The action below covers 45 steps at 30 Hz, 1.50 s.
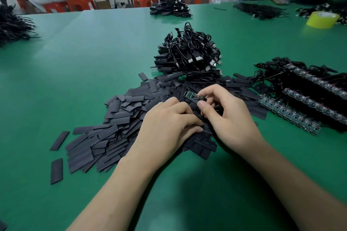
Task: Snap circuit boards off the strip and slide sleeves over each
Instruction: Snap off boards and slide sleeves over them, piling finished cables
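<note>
Two bare forearms reach in from the near edge of the green table. Right hand pinches a small circuit board between thumb and forefinger, just beyond the left knuckles. Left hand lies with its fingers bent on the pile of black sleeves; whether it grips one I cannot tell. Board strips lie right, and a heap of cables farther off.

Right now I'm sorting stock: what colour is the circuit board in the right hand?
The circuit board is dark green with red marks; the head view shows it best.
</note>
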Tool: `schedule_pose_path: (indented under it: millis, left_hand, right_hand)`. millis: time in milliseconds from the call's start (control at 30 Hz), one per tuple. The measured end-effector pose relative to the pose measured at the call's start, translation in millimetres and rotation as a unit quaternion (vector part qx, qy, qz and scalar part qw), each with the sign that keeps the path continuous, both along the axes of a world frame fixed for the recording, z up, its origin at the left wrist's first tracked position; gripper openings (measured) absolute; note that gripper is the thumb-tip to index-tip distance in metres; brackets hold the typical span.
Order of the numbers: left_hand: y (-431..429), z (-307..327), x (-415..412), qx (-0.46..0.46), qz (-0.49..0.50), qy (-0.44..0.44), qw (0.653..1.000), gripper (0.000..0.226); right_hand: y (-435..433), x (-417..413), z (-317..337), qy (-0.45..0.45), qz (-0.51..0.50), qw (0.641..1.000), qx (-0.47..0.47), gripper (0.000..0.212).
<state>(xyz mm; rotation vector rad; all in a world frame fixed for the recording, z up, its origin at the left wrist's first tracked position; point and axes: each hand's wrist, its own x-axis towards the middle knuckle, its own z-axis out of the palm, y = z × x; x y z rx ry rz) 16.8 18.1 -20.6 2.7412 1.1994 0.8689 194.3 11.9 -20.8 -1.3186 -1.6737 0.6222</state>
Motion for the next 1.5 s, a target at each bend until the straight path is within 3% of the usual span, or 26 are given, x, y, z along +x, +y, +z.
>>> schedule_pose_path:
  millis: [233, 400, 600, 733, 800, 900, 1167, 1500]
  left_hand:
    - [2.3, -2.6, 6.4, 0.060, 0.000, 0.012, 0.998, 0.012]
    - [0.5, -5.5, -2.7, -0.002, 0.046, -0.119, 0.992, 0.007]
    - [3.3, -6.5, -10.2, -0.085, 0.063, -0.242, 0.964, 0.009]
    - [1.4, -4.8, -8.9, -0.032, 0.025, -0.217, 0.975, 0.012]
    - [1.2, -5.9, -8.9, 0.016, 0.028, -0.183, 0.983, 0.023]
    - [1.5, -6.7, -9.4, 0.078, 0.049, -0.176, 0.980, 0.022]
    - [3.5, -3.9, -15.4, 0.008, 0.086, -0.276, 0.957, 0.018]
    - [3.5, -4.7, -17.2, 0.027, 0.079, -0.265, 0.961, 0.017]
  right_hand:
    - [0.4, -0.3, 2.1, 0.009, 0.009, 1.000, 0.002, 0.015]
    - [-0.3, 7.4, 5.0, 0.053, -0.014, 0.998, 0.012, 0.007]
    - [-4.6, 8.5, 8.9, 0.026, 0.030, 0.999, -0.022, 0.009]
    - [-3.6, 7.7, 8.4, 0.035, 0.021, 0.999, -0.034, 0.014]
    - [-3.2, 7.4, 7.2, 0.045, 0.021, 0.998, -0.040, 0.013]
    - [-4.9, 4.9, 5.6, 0.044, 0.030, 0.998, -0.031, 0.011]
    - [-7.8, 7.8, 13.5, 0.016, 0.017, 1.000, -0.019, 0.027]
    - [-10.7, 3.7, 14.0, -0.009, 0.019, 0.999, -0.036, 0.032]
